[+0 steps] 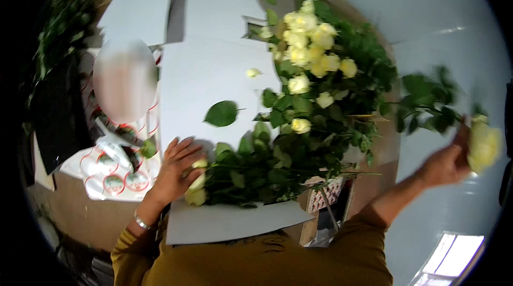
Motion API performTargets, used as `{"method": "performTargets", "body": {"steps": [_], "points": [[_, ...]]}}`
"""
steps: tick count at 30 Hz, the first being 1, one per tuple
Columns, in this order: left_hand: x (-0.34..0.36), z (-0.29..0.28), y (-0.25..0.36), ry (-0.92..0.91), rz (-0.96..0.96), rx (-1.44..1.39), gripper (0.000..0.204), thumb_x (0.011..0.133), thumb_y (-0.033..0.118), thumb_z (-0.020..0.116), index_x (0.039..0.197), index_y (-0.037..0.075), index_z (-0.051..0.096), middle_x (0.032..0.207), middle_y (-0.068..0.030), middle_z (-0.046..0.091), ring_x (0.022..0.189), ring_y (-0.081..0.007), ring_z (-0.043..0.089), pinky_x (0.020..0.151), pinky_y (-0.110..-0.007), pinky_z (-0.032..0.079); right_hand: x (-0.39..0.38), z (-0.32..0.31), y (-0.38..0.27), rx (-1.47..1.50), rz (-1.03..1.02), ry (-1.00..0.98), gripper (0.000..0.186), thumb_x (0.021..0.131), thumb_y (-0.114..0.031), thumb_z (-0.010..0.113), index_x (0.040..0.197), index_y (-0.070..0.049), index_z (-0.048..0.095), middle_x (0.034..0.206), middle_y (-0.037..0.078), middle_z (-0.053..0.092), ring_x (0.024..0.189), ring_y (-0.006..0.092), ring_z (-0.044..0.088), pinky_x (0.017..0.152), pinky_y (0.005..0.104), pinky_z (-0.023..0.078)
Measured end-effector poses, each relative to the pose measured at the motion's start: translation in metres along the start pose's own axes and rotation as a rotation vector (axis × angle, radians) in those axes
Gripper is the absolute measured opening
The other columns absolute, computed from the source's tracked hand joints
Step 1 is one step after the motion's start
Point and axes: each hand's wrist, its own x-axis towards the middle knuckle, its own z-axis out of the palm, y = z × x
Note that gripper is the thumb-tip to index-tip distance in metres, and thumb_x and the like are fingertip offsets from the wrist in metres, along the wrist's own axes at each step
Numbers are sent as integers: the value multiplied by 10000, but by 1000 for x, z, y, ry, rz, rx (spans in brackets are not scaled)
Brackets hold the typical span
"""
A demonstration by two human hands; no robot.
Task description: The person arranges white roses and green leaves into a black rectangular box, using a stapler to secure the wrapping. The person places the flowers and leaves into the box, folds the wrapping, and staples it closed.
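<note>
My right hand (pixel 443 164) is raised out at the far right, its fingers closed round the stem of a pale yellow rose (pixel 483 146). That rose is smeared by motion, and its leafy stem (pixel 427 99) trails to the left. At the near edge of the white cardboard, my left hand (pixel 179 171) lies with fingers stretched out beside a row of pale rose heads (pixel 195 196). Their leafy stems (pixel 262 171) run off to the right. A big pile of cream-yellow roses (pixel 299 53) covers the right side of the work surface.
White cardboard sheets (pixel 214 67) lie in the middle, with a loose green leaf (pixel 222 113) and a small rose head (pixel 253 73) on them. Left of them is white wrapping with red circles (pixel 91 187). Dark greenery (pixel 64 24) stands at the far left. A grey-blue floor (pixel 443 29) stretches along the right.
</note>
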Motion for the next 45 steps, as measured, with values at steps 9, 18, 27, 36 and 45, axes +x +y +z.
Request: {"method": "performTargets", "body": {"steps": [9,18,27,36,45], "points": [[-5,2,-4,133,-40,-265,899,715,114,742,1426,52,194,1421,-196,297,1313,-356,288,1093,-412,237,-201,80,-107,563,115,-1642,409,801,-83,660,1195,-41,555,966,157,627,803,240,634,705,324,499],[12,-14,-13,-42,164,-95,821,687,131,741,1383,55,313,1396,-177,350,1323,-330,292,1089,-427,244,-282,92,-111,715,209,-1657,339,816,-133,617,1130,-31,540,1013,183,600,906,376,577,767,431,473],[9,-14,-6,-10,-31,-204,674,588,112,744,1221,91,512,1185,-134,460,1157,-354,398,1034,-415,301,-140,96,2,207,540,-1116,186,914,-161,536,1050,-56,608,960,88,632,800,237,625,707,352,506],[23,1,-3,115,-63,-195,389,720,52,690,1088,72,565,1172,-127,535,1228,-314,397,1081,-443,220,-132,113,145,-6,419,-980,482,803,-141,692,1243,-140,495,1282,129,448,1157,277,483,911,411,472],[25,0,3,103,-15,-87,345,744,46,653,1084,74,603,1111,-102,591,1130,-253,508,1101,-453,183,-94,50,96,560,594,-771,458,813,-30,668,1235,-64,492,1177,73,566,1067,170,552,896,324,484]]}}
